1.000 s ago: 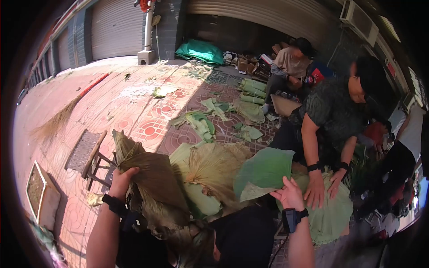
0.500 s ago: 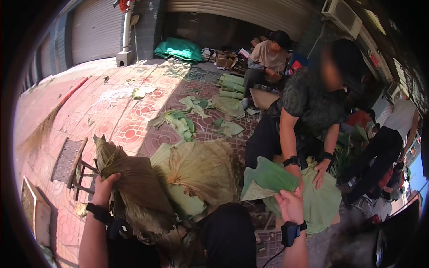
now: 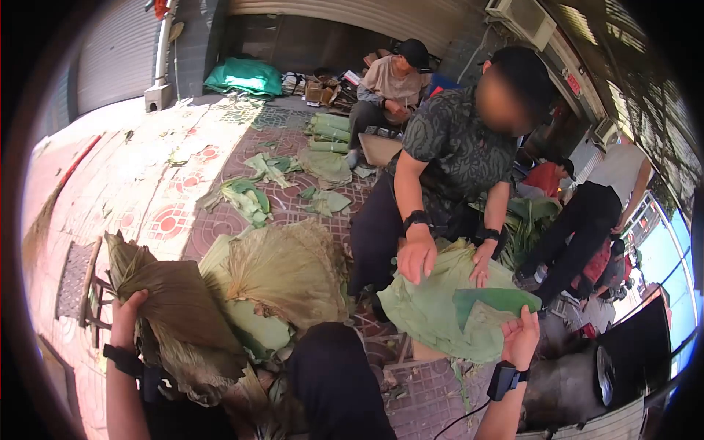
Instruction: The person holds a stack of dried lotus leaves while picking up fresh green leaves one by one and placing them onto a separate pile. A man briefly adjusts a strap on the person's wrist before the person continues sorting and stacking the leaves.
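My left hand [image 3: 130, 309] is closed around the gathered end of a bundle of dried brown leaves [image 3: 183, 312], which fans out over my lap. Between the thumb and fingers of my right hand [image 3: 521, 339] is the edge of a folded green leaf [image 3: 495, 299]. That leaf overlaps the right side of a stack of large pale green leaves [image 3: 425, 304]. A co-worker's hand [image 3: 482, 262] lies on this stack, while the other hand [image 3: 418, 253] hovers above it. Beside the brown bundle, a pile of dried yellowish leaves [image 3: 286, 271] spreads near my knee.
A co-worker [image 3: 455, 147] sits facing me across the stack, and another person [image 3: 392, 88] sits farther back. Loose leaves [image 3: 246, 199] litter the paved floor. A low stool [image 3: 77, 282] stands at left, a dark metal drum [image 3: 565, 381] at right.
The view has turned right. My right hand has carried the green leaf rightward, away from the co-worker's hand, onto the stack's right side. My left hand keeps its hold.
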`<state>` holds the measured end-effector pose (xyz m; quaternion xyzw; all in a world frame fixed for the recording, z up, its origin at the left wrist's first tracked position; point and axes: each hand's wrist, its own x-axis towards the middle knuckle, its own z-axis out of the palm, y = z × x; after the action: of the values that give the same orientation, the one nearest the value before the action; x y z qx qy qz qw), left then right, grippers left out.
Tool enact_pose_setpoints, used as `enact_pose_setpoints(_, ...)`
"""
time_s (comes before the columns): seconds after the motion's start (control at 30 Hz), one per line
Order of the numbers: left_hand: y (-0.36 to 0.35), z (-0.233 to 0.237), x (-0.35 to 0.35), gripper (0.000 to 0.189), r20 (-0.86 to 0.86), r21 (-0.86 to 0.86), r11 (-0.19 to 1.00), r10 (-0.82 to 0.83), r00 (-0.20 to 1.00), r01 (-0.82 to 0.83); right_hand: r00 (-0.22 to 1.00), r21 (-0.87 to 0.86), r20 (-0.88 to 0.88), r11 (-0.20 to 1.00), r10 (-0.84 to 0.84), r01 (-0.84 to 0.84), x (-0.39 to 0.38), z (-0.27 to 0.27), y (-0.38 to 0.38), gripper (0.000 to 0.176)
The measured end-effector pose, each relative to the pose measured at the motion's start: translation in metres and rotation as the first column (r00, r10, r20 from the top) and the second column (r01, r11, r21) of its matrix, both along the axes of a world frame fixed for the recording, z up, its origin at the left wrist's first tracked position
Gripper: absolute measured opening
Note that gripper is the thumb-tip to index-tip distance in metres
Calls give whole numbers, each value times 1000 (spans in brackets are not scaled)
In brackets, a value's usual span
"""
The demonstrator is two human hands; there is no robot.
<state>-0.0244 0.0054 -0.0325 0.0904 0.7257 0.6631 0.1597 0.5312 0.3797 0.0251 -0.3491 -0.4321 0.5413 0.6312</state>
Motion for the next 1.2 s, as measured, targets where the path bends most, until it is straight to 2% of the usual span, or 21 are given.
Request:
enact_pose_setpoints(0.07, 3, 5, 5, 37, -7, 87, 994, -70, 998, 70, 999, -48, 36, 999, -15, 16, 17, -12, 15, 18)
enact_pose_setpoints(0.13, -1, -8, -7, 36, -12, 66, 995, -73, 997, 74, 997, -106, 70, 993, -39, 46, 1, -7, 20, 18)
enact_pose_setpoints(0.27, -4, -23, -21, 35, -31, 65, 995, -72, 997, 74, 998, -107, 34, 993, -49, 52, -9, -10, 37, 20)
enact_pose_setpoints(0.4, 4, -16, -14, 34, -27, 76, 991, -107, 994, 108, 991, -71, 100, 993, -86, 94, -16, -17, 53, 20)
enact_pose_setpoints(0.53, 8, 12, 11, 34, 32, 17, 1000, 17, 999, -17, 989, -89, 149, 996, -9, 23, -4, -38, 85, 22)
enact_pose_setpoints(0.57, 6, 8, 8, 41, 12, 15, 1000, 23, 1000, -23, 991, -104, 133, 994, -28, 42, -2, -44, 92, 25)
enact_pose_setpoints(0.6, 5, 14, 10, 48, 83, -26, 997, 70, 994, -69, 991, -115, 123, 991, -55, 69, -5, -43, 92, 27)
enact_pose_setpoints(0.63, 6, 18, 14, 52, 135, -2, 998, 70, 988, -70, 991, -126, 107, 988, -76, 90, -11, -45, 91, 31)
enact_pose_setpoints(0.67, 5, 14, 12, 43, 70, 18, 998, 65, 995, -67, 990, -133, 93, 984, -105, 117, -21, -44, 89, 35)
enact_pose_setpoints(0.7, 11, 33, 26, 48, 101, 21, 993, 112, 989, -115, 992, -85, 104, 993, -72, 81, -36, -39, 84, 37)
enact_pose_setpoints(0.73, 9, 36, 24, 52, 73, 49, 998, 31, 997, -35, 992, -33, 114, 998, -48, 52, -51, -34, 74, 39)
enact_pose_setpoints(0.87, 5, 40, 21, 41, 124, 84, 996, -31, 992, 20, 973, 97, 214, 993, -82, 62, -97, -27, 62, 43)
enact_pose_setpoints(0.9, 4, 39, 20, 38, 144, 102, 994, -50, 988, 36, 969, 96, 241, 995, -49, 26, -120, -20, 50, 41)
enact_pose_setpoints(0.93, 4, 37, 19, 36, 134, 114, 993, -50, 990, 35, 954, 91, 290, 990, 75, -105, -149, -8, 32, 40)
enact_pose_setpoints(1.0, 0, 32, 16, 32, 104, 119, 993, -41, 994, 28, 872, 49, 368, 930, 323, -365, -220, 14, -9, 39)
enact_pose_setpoints(1.07, -3, 28, 11, 32, 129, 147, 988, -67, 989, 47, 649, -28, 457, 739, 608, -673, -284, 29, -38, 36)
enact_pose_setpoints(1.1, -4, 30, 12, 33, 179, 142, 989, -68, 982, 43, 489, -48, 532, 601, 692, -798, -318, 34, -55, 36)
enact_pose_setpoints(1.13, -5, 33, 12, 33, 226, 141, 989, -70, 972, 38, 313, -77, 599, 443, 737, -893, -348, 38, -72, 36)
enact_pose_setpoints(1.2, -4, 32, 13, 33, 191, 136, 991, -17, 981, -10, -17, -124, 769, 124, 639, -984, -399, 24, -96, 43)
